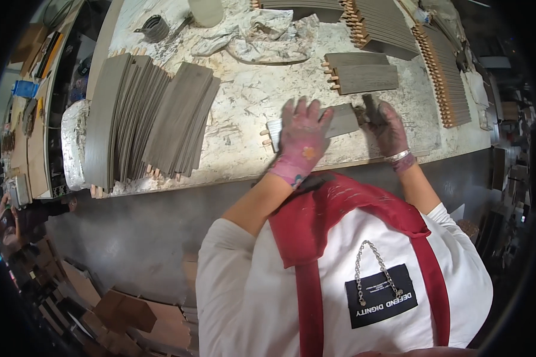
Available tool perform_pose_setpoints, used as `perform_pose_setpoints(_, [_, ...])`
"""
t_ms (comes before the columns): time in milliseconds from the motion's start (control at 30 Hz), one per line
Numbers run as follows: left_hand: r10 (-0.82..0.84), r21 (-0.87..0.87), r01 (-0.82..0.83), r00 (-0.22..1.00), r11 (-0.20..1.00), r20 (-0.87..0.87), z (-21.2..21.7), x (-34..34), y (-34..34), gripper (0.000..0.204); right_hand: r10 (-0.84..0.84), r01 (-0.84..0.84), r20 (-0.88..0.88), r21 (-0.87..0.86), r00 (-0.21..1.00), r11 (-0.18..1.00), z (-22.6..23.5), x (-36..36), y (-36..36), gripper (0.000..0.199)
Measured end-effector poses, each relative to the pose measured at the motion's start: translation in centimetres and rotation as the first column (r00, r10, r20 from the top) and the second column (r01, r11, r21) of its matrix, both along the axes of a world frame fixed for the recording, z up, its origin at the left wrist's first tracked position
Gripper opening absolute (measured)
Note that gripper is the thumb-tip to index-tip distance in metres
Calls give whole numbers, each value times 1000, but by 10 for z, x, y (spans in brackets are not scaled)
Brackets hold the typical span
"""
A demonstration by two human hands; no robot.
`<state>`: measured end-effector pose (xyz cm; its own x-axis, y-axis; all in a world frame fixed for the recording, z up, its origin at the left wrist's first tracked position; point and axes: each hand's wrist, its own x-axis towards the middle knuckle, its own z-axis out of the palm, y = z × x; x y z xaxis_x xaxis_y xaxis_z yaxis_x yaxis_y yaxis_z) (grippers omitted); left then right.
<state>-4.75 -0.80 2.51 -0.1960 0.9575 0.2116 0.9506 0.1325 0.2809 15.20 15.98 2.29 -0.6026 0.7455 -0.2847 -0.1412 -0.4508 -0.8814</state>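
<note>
My left hand [304, 140], in a stained pink glove, lies flat with fingers spread over a short grey wooden slat [343, 121]. Light wooden pegs [266, 138] stick out of the slat's left end. My right hand [390, 132], gloved too, is closed around a small dark tool [371, 109] at the slat's right end. The tool looks like a brush, but the fingers partly hide it. Just beyond lie two more grey slats [363, 72], side by side, with pegs at their left ends.
Grey slats [125, 113] are stacked on the left of the paint-stained table [244, 107]. Pegged slats [387, 30] stand in rows at the far right. A crumpled stained cloth [262, 35], a dark cup [153, 28] and a translucent container [206, 12] sit at the back.
</note>
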Motion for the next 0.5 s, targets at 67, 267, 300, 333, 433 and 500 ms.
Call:
perform_pose_setpoints(67, [-56, 37, 56, 998, 998, -4, 1, -11, -9, 65, 105, -104, -30, 18, 994, 994, 0, -4, -3, 44])
perform_pose_setpoints(267, [141, -339, 89, 790, 937, 597, 59, -63, -39, 98, 55, -56, -50, -26, 997, 998, 18, -18, -9, 43])
perform_pose_setpoints(300, [248, -397, 40, 723, 917, 645, 67, -72, -41, 103, 7, -14, -68, -106, 998, 994, 13, -16, -6, 41])
perform_pose_setpoints(333, [255, -316, 78, 425, 946, 868, 40, -86, -51, 98, 15, -24, -86, -112, 996, 993, 11, -20, -7, 41])
perform_pose_setpoints(433, [359, -334, 131, -349, 933, 865, 29, -104, -61, 89, 63, -81, -141, -127, 988, 989, 17, -38, -23, 41])
perform_pose_setpoints(500, [230, -277, -57, -416, 959, 880, 54, -80, -59, 77, 68, -68, -55, 6, 996, 998, 20, -43, -29, 42])
